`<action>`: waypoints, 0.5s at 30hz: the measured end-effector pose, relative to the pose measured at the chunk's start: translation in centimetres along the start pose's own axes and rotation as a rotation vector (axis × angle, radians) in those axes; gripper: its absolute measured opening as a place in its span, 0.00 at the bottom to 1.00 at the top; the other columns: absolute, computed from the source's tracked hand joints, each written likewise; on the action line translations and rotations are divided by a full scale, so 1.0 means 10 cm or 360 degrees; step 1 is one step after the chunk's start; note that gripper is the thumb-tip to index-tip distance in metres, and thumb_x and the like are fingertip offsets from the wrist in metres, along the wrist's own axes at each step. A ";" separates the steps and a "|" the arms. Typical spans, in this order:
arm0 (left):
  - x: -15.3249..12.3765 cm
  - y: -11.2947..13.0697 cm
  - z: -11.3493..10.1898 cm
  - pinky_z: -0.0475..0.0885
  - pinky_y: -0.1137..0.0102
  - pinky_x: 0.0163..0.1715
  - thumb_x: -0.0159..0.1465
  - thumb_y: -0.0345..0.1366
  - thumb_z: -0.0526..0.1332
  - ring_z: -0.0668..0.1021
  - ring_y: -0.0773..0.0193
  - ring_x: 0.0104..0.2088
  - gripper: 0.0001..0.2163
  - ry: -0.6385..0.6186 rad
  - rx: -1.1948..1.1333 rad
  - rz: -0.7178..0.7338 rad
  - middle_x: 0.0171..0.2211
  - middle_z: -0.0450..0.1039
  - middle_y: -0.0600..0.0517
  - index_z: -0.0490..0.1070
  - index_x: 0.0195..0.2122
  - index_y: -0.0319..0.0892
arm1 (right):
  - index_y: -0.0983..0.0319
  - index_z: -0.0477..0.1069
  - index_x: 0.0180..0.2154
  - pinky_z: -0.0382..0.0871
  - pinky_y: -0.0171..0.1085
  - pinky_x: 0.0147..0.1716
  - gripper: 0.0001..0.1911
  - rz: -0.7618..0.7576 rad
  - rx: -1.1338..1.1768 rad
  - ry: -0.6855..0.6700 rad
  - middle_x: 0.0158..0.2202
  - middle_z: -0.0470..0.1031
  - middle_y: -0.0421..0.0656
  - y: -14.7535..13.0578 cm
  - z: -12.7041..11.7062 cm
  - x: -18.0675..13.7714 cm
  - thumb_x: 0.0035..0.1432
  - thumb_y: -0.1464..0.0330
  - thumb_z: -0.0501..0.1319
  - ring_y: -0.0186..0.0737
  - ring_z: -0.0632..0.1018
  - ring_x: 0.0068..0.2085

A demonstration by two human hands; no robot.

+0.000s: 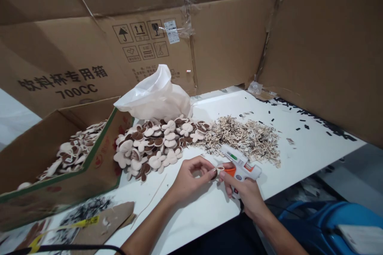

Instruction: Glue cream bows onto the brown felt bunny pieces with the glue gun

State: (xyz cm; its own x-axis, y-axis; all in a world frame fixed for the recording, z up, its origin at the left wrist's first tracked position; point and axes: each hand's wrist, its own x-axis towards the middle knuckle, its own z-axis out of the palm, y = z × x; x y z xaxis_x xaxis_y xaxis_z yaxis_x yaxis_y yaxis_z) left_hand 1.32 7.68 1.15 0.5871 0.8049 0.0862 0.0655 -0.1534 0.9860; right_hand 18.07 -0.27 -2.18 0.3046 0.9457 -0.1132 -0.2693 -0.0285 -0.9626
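My left hand (193, 175) pinches a small brown felt piece (214, 174), mostly hidden behind the fingertips. A cream bow-like loop (220, 169) lies against it, between the fingertips of both hands. My right hand (243, 191) is wrapped round a white hot glue gun (239, 162) with an orange trigger, its thumb and finger reaching to the loop. Behind my left hand spreads a heap of cream and brown felt flower-shaped pieces (155, 143). Beyond the glue gun lies a pile of small cream loops (245, 137).
At left stands an open cardboard box (101, 159) holding more felt pieces. A white plastic bag (161, 99) rests behind the heap. Cardboard walls (227, 39) enclose the white table (185, 223). Black bits (317, 121) are scattered at right; a blue chair (323, 219) stands below.
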 end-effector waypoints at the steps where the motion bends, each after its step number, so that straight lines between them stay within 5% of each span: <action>1: 0.00 0.01 0.01 0.70 0.70 0.31 0.62 0.41 0.70 0.76 0.64 0.29 0.11 -0.0001 0.0029 -0.0005 0.29 0.78 0.47 0.79 0.37 0.38 | 0.60 0.70 0.17 0.65 0.33 0.21 0.24 0.0001 -0.0011 -0.0001 0.14 0.65 0.37 0.00 0.00 0.00 0.53 0.54 0.72 0.34 0.67 0.19; 5: -0.01 0.01 0.04 0.69 0.71 0.30 0.62 0.42 0.70 0.74 0.65 0.28 0.11 -0.0002 0.0099 -0.0001 0.28 0.77 0.48 0.79 0.37 0.38 | 0.59 0.65 0.13 0.65 0.34 0.20 0.27 -0.0025 -0.0066 -0.0035 0.16 0.68 0.40 0.01 -0.01 0.01 0.54 0.54 0.71 0.34 0.69 0.19; 11: 0.00 0.01 0.07 0.69 0.71 0.30 0.62 0.43 0.70 0.73 0.66 0.27 0.11 -0.0012 0.0124 0.0024 0.29 0.79 0.47 0.79 0.36 0.38 | 0.60 0.77 0.32 0.65 0.35 0.17 0.18 -0.0058 -0.0018 0.0028 0.16 0.69 0.36 0.04 0.03 0.04 0.51 0.53 0.73 0.35 0.67 0.16; 15: -0.01 0.04 0.09 0.69 0.71 0.29 0.63 0.44 0.70 0.74 0.66 0.26 0.11 -0.0027 0.0111 0.0031 0.30 0.81 0.47 0.79 0.35 0.39 | 0.60 0.77 0.32 0.65 0.34 0.17 0.19 -0.0030 -0.0034 0.0038 0.16 0.70 0.36 0.04 0.02 0.04 0.50 0.52 0.73 0.35 0.68 0.17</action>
State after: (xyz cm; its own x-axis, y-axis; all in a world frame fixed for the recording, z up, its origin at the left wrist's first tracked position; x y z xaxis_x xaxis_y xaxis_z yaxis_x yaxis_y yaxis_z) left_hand 2.01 7.01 1.42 0.6025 0.7915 0.1023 0.1095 -0.2090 0.9718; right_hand 17.88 0.14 -2.58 0.3314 0.9381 -0.1007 -0.2435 -0.0180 -0.9697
